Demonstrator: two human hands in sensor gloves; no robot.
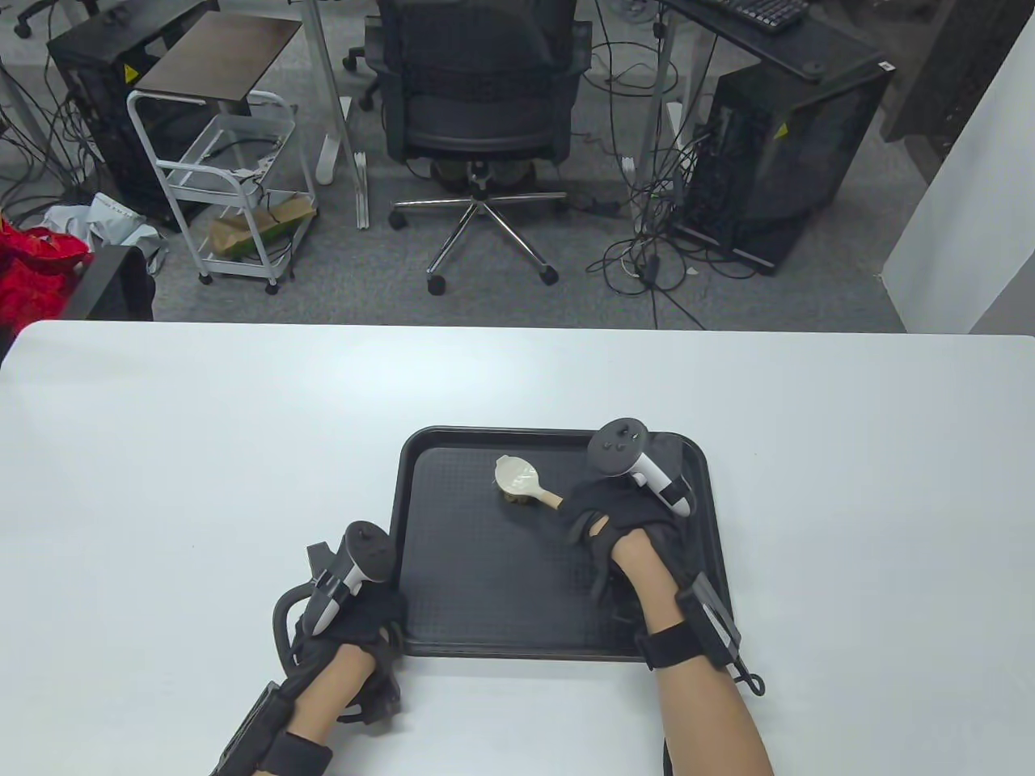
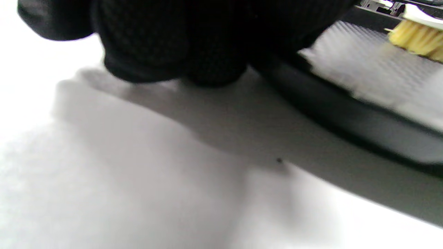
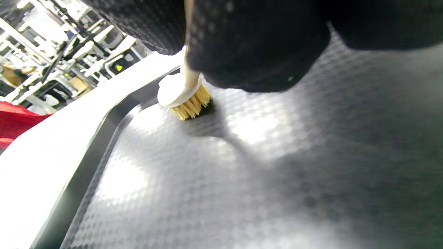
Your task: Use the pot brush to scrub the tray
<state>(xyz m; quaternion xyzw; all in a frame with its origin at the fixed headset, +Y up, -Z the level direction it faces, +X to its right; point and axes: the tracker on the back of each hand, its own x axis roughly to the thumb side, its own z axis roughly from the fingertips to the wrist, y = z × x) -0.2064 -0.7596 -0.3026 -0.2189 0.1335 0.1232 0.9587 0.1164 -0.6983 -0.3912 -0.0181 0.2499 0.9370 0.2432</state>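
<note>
A black textured tray (image 1: 485, 582) lies on the white table in front of me. My right hand (image 1: 602, 517) grips the handle of the pot brush (image 1: 521, 481), a white round head with yellow bristles. Its bristles (image 3: 190, 105) press on the tray floor (image 3: 242, 180) near the far rim. My left hand (image 1: 364, 622) sits at the tray's near left corner, fingers curled against the rim (image 2: 346, 110). In the left wrist view the gloved fingers (image 2: 173, 45) meet the tray edge, with the brush bristles (image 2: 417, 39) beyond. Whether the left thumb wraps the rim is hidden.
The white table (image 1: 162, 453) spreads wide on both sides of the tray. Beyond its far edge stand an office chair (image 1: 477, 121), a white wire cart (image 1: 234, 186) and computer towers on the floor.
</note>
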